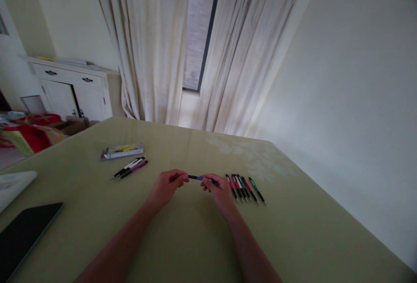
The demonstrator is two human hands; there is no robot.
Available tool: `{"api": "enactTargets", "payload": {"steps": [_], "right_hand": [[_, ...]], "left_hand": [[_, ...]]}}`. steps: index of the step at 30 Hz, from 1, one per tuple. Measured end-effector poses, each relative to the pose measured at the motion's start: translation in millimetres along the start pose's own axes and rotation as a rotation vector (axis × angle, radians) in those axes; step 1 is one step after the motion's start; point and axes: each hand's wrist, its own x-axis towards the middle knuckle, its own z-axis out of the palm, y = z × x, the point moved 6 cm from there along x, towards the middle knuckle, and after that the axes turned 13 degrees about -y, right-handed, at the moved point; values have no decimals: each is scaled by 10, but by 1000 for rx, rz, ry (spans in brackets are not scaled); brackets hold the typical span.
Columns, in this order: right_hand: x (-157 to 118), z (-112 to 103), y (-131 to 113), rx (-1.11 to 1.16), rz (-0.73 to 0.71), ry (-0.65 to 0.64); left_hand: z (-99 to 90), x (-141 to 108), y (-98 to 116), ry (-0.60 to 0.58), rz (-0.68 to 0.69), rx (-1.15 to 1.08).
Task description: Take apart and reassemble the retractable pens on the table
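Note:
A blue and black pen is held level above the table between my two hands. My left hand pinches its left end, and my right hand grips the other end, where the fingers partly cover it. Just right of my right hand lies a row of several pens in pink, white and green with black grips, side by side. A green pen closes the row at its right. To the left of my left hand are a few more pens, among them a purple pen and a white and black one.
A pen box sits behind the left pens on the pale green table. A dark tablet-like slab and a white object lie at the left edge. Curtains and a white cabinet stand beyond.

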Motion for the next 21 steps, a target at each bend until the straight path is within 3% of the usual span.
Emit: {"api": "enactTargets", "payload": {"steps": [11,21], "right_hand": [[-7,-79,125,237,7,112],[17,-65,169,74,-18,40]], "left_hand": [[89,-27,7,-29,38,-11],[73,-55,-1,-8,31,100]]}}
